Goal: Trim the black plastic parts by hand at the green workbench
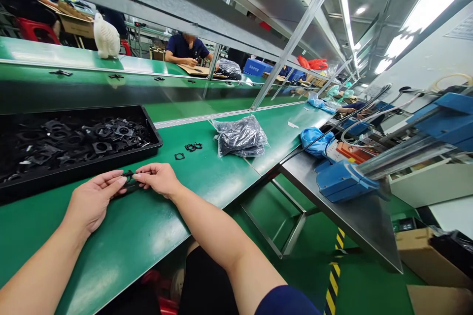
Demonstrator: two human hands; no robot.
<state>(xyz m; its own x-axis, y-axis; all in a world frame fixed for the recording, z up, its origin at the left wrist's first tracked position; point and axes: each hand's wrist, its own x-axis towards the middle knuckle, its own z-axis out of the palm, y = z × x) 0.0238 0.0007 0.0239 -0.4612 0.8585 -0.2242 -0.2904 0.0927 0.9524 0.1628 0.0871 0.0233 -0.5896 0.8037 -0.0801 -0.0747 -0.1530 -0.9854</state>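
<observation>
Black openwork piece (132, 187) between fingers (117, 186)

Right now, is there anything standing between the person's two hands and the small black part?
Nothing visible: the left hand and right hand already hold the black part by their fingertips. The black tray lies beyond them, not in between.

2 arms (218, 229) forward, fingers (115, 187) in facing pinches

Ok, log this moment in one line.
left hand: pinching black part | right hand: pinching it too | black tray: loose black parts inside | plastic bag: on green table
</observation>
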